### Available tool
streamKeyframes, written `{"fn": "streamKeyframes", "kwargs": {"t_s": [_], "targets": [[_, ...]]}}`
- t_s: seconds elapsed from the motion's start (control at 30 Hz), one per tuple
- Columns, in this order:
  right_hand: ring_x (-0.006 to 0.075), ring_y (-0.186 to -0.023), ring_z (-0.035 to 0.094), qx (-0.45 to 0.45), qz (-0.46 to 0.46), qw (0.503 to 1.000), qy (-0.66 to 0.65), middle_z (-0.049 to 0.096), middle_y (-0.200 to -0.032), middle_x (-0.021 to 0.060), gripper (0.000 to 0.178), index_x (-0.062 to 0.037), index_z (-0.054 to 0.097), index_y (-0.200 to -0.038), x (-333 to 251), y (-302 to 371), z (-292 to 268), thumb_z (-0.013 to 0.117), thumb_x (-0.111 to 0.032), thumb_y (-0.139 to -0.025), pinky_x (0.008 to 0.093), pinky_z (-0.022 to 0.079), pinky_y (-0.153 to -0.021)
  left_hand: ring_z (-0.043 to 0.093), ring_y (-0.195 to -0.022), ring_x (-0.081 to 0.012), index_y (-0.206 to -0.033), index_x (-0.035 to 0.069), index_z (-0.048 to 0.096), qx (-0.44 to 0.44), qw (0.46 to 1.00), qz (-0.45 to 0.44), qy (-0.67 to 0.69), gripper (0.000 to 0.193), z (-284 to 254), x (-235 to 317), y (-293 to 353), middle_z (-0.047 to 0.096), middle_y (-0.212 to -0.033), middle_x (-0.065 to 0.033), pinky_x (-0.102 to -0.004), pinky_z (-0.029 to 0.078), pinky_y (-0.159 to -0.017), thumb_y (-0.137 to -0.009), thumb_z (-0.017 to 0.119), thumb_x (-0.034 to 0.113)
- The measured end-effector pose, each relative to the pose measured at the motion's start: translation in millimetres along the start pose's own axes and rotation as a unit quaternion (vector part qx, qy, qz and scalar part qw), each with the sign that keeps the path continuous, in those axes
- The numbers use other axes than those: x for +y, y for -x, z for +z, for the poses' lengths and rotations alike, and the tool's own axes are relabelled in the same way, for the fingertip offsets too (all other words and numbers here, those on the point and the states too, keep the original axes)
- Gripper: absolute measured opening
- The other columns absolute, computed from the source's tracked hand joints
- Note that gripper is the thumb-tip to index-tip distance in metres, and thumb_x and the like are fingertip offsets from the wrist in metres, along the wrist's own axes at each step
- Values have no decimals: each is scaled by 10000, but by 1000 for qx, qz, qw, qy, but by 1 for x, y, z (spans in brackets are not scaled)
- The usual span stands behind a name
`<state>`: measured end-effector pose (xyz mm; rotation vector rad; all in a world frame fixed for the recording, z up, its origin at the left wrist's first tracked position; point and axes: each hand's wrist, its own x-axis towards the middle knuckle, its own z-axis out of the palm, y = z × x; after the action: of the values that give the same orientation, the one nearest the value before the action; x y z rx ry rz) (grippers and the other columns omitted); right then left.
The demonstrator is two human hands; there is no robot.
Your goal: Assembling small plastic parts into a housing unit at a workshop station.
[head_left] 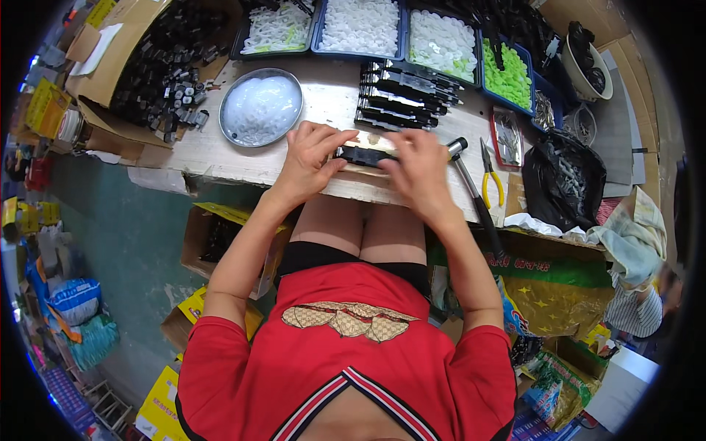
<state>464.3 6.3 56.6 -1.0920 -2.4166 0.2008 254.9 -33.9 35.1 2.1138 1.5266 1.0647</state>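
Near the bench's front edge lies a narrow black plastic part (364,156), level and crosswise. My left hand (312,158) is closed on its left end, thumb below and index finger above. At the other end, my right hand (421,170) has its thumb and curled fingers around the part; these fingers are slightly blurred, and they cover that end. Just beyond both hands, several similar black parts (401,95) are stacked in a row. To the right of my right hand lies a hammer (472,184) with a dark handle, beside yellow-handled pliers (491,180).
A round metal dish (262,106) holds whitish pieces. Blue trays of white pieces (360,28) and green pieces (507,77) line the back. Small black parts (165,81) fill a carton at left. A black bag (566,180) and a cloth (634,235) are at right.
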Motion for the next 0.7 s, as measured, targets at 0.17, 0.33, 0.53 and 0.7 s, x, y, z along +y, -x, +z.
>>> {"fn": "streamKeyframes", "kwargs": {"t_s": [0.17, 0.33, 0.53, 0.7], "targets": [[266, -931, 470, 32, 129, 984, 122, 516, -1007, 102, 364, -86, 547, -1087, 52, 39, -30, 644, -183, -750, 404, 332, -763, 436, -974, -220, -1085, 193, 612, -22, 997, 51, -48, 426, -9, 7, -3, 516, -1023, -49, -372, 286, -825, -681, 645, 61], [247, -833, 477, -6, 123, 961, 248, 505, -838, 69, 155, -82, 541, -902, 72, 64, -19, 594, -158, -778, 389, 324, -690, 426, -972, -255, -1067, 230, 613, -69, 978, 113, -161, 471, 4, 12, -4, 492, -1018, -71, -398, 288, -816, -664, 581, -12], [319, -762, 515, -1, 101, 994, 50, 505, -821, 129, 141, -52, 522, -938, 52, 53, -29, 551, -99, -809, 425, 383, -635, 414, -912, -235, -1145, 251, 573, -109, 955, 147, -232, 641, -1, 14, -6, 465, -960, -55, -371, 277, -777, -576, 581, -43], [362, -697, 564, -13, 79, 996, -29, 562, -823, 158, 201, -39, 496, -1052, -4, 39, -46, 512, -100, -861, 417, 450, -583, 415, -902, -236, -1156, 254, 556, -156, 936, 166, -270, 619, -6, 24, -13, 458, -961, -61, -374, 289, -763, -607, 577, -31]]}}
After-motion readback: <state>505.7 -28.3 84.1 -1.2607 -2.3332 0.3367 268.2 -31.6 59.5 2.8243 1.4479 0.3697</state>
